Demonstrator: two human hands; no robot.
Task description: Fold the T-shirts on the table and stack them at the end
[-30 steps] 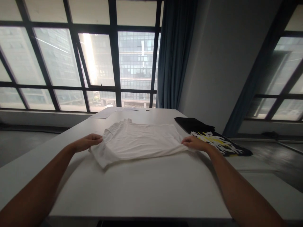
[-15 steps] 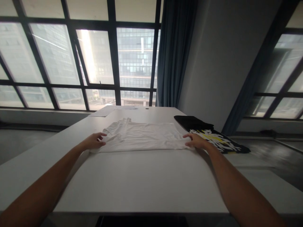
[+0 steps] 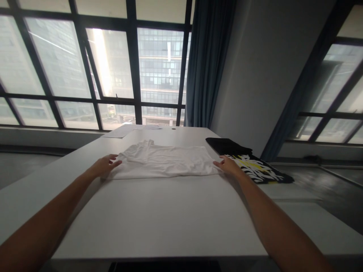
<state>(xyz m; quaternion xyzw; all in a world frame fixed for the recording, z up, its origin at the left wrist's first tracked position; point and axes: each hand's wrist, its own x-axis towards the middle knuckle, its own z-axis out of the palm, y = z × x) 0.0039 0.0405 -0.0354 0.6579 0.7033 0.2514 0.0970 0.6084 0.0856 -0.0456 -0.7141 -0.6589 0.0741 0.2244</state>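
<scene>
White t-shirt point(image 3: 166, 161) folded flat on white table point(image 3: 159, 215); left hand point(image 3: 105, 165), right hand point(image 3: 228, 166) touching its ends; patterned black garment point(image 3: 249, 164) right.

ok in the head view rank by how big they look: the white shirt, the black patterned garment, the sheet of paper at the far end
1. white shirt, widest, spread flat between both hands.
2. black patterned garment, clearly smaller in the picture.
3. sheet of paper, smallest, but it lies farthest from the camera, so its true size is unsure.

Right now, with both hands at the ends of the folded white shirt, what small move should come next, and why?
Probably press the left hand and right hand flat and smooth inward: the folded white cotton shirt lies on the white table with wrinkles and an uneven collar end.
</scene>
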